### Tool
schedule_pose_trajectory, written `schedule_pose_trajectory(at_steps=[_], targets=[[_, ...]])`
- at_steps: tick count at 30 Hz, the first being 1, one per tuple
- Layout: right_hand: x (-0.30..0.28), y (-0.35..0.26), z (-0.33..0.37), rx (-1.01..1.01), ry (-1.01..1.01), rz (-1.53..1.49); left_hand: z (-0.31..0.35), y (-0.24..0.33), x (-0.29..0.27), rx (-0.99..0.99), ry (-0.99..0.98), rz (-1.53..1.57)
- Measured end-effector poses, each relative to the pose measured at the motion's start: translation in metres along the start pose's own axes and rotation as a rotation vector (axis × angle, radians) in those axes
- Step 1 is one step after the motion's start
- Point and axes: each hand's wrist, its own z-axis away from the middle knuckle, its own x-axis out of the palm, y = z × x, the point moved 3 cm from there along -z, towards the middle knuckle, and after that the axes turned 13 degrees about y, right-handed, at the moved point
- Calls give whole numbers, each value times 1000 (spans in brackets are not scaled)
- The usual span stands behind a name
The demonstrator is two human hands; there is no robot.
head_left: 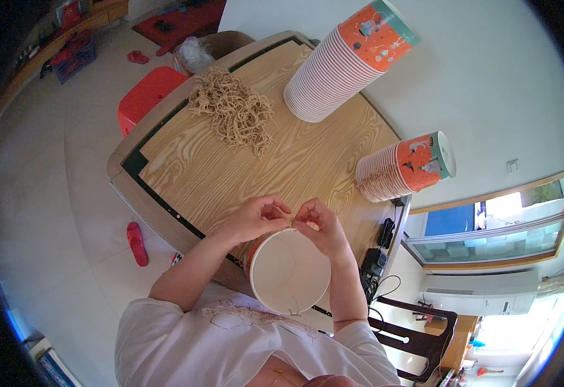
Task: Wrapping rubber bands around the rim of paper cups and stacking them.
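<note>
A large white-lined paper bucket [290, 274] stands at the table's near edge against my body, its mouth facing up. At its far rim my left hand [256, 219] and my right hand [321, 231] meet, fingertips pinched together. Between them is a small bit of brown twine [290, 220]; its exact shape is mostly hidden by the fingers. Another thin strand shows at the bucket's near rim. Farther off on the table lies a loose heap of cut twine pieces [233, 109].
A tall stack of nested paper buckets [350, 61] leans in view at the far right of the wooden table [230, 171], with a shorter stack [401, 169] nearer. Black cables and adapters [375, 261] sit by the right edge. A red stool [146, 97] and a dark chair [417, 342] flank the table.
</note>
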Motion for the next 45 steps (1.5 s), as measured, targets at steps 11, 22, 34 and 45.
schedule_pose_trajectory(at_steps=[11, 22, 34, 45], targets=[[-2, 2, 3, -36, 5, 44, -5, 4, 1, 59, -63, -136], [-7, 5, 3, -21, 24, 16, -8, 8, 10, 67, -83, -227], [-7, 6, 5, -31, 46, 12, -5, 19, 15, 27, -92, -245], [-9, 4, 7, -49, 63, 25, -9, 16, 10, 56, -58, -269]])
